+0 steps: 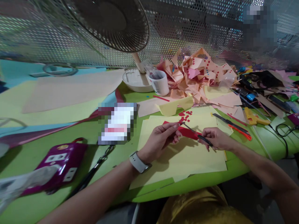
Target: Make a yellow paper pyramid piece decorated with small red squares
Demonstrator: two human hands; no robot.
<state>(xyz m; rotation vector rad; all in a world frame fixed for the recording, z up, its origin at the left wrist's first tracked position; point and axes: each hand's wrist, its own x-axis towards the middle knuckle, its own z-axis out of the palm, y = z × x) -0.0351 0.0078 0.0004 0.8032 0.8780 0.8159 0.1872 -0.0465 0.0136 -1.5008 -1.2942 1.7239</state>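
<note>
My left hand [167,133], with a pale watch at its wrist, pinches a small piece of red paper, mostly hidden by the fingers. Closed round the black handles of a pair of scissors [205,140] is my right hand [213,137]. The blade tips reach the red paper at my left fingertips. Under the scissors lies a larger red paper strip [189,133], partly covered by my left hand. Several small red squares [185,116] are scattered just beyond my fingertips. Yellow paper sheets [198,161] are spread on the green table beneath both hands.
To the right lie a utility knife [231,125] and a yellow glue gun [254,117]. A white mug [160,83], a fan [105,21] and a heap of peach paper scraps [201,71] stand behind. On the left are a phone [119,123] and a purple device [63,160].
</note>
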